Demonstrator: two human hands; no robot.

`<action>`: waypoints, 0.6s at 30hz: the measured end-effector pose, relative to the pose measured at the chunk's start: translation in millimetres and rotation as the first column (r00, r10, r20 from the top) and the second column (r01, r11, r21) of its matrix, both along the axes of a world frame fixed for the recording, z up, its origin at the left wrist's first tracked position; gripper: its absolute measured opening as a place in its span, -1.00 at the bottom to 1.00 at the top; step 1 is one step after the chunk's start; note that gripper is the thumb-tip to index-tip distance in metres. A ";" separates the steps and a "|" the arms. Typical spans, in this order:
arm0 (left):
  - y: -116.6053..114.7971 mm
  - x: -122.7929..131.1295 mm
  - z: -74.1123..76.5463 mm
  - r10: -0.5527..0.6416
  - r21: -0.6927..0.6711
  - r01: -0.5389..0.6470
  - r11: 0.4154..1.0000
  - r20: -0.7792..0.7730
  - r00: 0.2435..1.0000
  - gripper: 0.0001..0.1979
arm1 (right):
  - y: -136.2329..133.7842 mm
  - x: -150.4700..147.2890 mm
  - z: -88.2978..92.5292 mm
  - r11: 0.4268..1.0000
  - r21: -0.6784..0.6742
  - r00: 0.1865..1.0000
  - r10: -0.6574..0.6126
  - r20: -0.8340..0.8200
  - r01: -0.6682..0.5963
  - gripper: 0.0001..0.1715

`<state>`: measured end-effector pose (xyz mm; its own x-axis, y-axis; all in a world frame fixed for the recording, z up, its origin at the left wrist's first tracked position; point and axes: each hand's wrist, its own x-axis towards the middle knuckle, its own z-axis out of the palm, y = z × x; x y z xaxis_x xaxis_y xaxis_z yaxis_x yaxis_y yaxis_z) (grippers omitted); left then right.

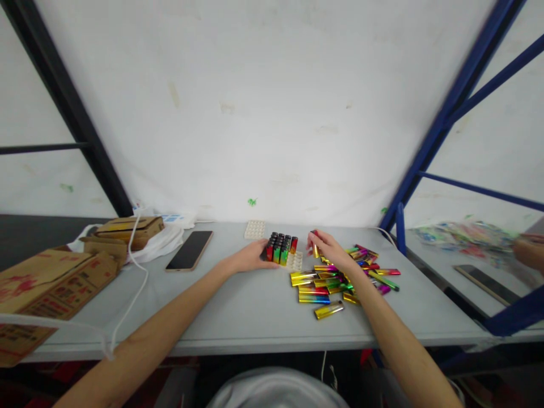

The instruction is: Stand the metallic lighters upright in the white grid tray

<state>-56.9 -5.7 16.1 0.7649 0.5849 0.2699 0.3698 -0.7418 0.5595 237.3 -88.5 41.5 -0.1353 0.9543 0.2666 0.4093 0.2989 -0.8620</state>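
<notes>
Upright, colourful lighters with black tops [278,248] stand packed in rows at the left part of a cream tray with round pockets [294,261]. My left hand [251,256] is closed around the left side of this block of lighters. The tray's right part shows bare pockets. Just right of it, my right hand [325,247] pinches a gold lighter [315,250], held roughly upright above the table. Beneath and beside my right forearm lies a loose pile of shiny lighters [327,281] in gold, red, green, blue and purple.
A second cream tray [254,229] lies near the wall. To the left are a phone [189,250], cardboard boxes [63,283], white plastic bags and a white cable [136,263]. A blue metal frame [442,122] rises at the right, where another person's hand [529,249] shows beyond it.
</notes>
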 end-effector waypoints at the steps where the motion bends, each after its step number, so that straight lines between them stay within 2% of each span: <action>1: 0.3 0.0 -0.6 0.003 0.000 -0.003 1.000 -0.004 1.000 -0.29 | -1.5 -3.5 0.1 0.999 -0.030 0.999 0.025 -0.034 -0.026 -0.35; 4: 1.2 0.1 -2.6 0.019 0.002 -0.019 1.000 -0.010 1.000 -0.28 | -3.4 -13.4 -1.9 0.994 -0.088 0.988 0.055 -0.145 -0.068 -0.38; 7: 1.5 0.0 -3.3 0.030 0.005 -0.030 1.000 -0.012 0.999 -0.28 | -1.5 -20.3 -5.6 0.993 -0.116 0.980 0.014 -0.200 -0.038 -0.35; 12: 1.9 -0.1 -3.5 0.008 0.001 -0.008 1.000 -0.012 1.000 -0.29 | 0.9 -24.8 -8.3 0.999 -0.027 0.998 -0.033 -0.050 0.032 -0.31; 15: 3.0 0.0 -4.7 0.004 -0.001 -0.004 1.000 0.002 1.000 -0.30 | -0.3 -26.3 -8.0 0.990 0.067 0.990 -0.127 0.068 0.122 -0.31; 18: 3.7 0.1 -5.1 0.003 0.001 -0.003 1.000 -0.004 1.000 -0.28 | -0.8 -28.1 -9.5 0.971 0.110 0.968 -0.226 0.108 0.214 -0.35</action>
<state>-56.8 -2.0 11.0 0.7646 0.5864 0.2674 0.3741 -0.7416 0.5568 209.1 -89.3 32.0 0.0389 0.9346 0.3535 0.5717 0.2694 -0.7750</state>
